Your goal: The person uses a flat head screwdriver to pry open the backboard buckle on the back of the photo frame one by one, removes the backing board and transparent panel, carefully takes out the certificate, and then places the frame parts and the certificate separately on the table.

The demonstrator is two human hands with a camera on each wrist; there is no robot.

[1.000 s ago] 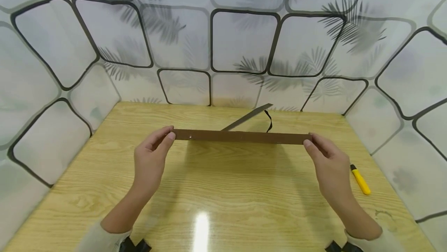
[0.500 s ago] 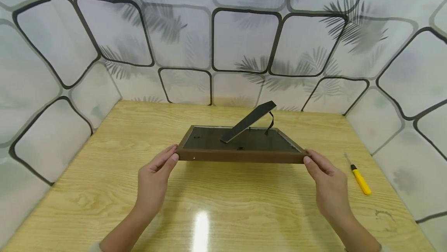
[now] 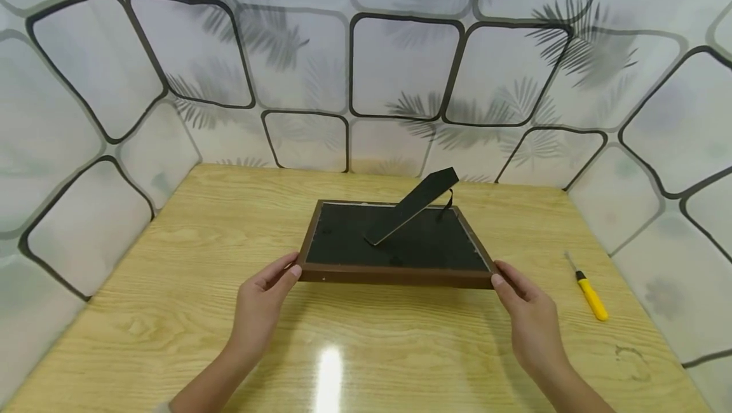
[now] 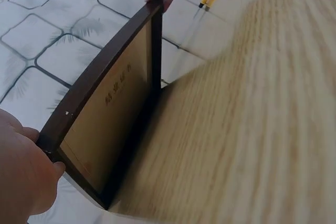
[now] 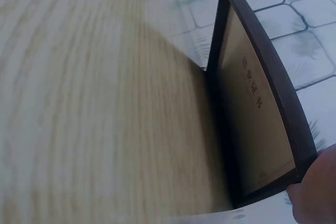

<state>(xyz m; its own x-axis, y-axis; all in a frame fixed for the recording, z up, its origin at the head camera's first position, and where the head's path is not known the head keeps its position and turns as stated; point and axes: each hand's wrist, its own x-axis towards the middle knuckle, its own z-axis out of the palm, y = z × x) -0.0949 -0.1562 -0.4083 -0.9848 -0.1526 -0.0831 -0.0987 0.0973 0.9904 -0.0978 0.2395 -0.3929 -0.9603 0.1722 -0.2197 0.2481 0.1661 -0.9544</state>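
Note:
A brown frame (image 3: 394, 275) with a black back panel (image 3: 337, 235) is tilted over the table, back side up, its near edge raised. From the panel a black stand leg (image 3: 414, 206) sticks up, joined by a short black ribbon (image 3: 449, 200). My left hand (image 3: 260, 305) pinches the near left corner; my right hand (image 3: 532, 318) pinches the near right corner. On the frame's underside, a tan sheet with printed characters (image 4: 118, 85) shows in the left wrist view, and the same sheet (image 5: 254, 98) in the right wrist view.
A yellow-handled screwdriver (image 3: 592, 298) lies on the wooden table (image 3: 200, 241) to the right of my right hand. A patterned covering (image 3: 400, 70) rises behind the table and along both sides. A bright glare spot shows on the near tabletop.
The frame's near edge has come down and toward me, both hands with it. Its back panel, earlier seen edge-on, now faces up into view. The screwdriver's shaft is now uncovered.

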